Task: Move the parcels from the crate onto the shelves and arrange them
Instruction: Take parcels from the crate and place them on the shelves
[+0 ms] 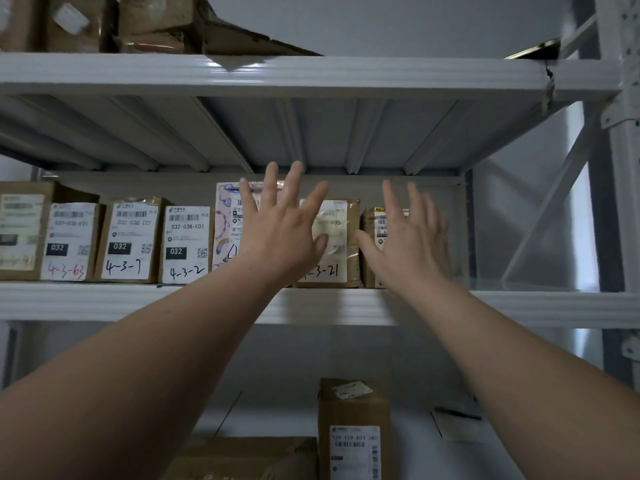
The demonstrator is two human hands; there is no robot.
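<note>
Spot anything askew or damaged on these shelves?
Yes. On the top shelf, a cardboard box has a loose flap splayed flat over the front edge. Near that shelf's right end, the front shows a dark crack or tear. The labelled parcels on the middle shelf stand straight.

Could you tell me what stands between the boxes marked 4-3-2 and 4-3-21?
Head view: a taller white parcel with pastel cartoon print stands there, its right part behind the open left hand.

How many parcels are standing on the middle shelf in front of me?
7, in one row: the far-left box, those marked 4-3-63, 4-3-7 and 4-3-2, the patterned parcel behind the left hand, 4-3-21 between the hands, a brown box behind the right hand. More may hide behind.
</note>
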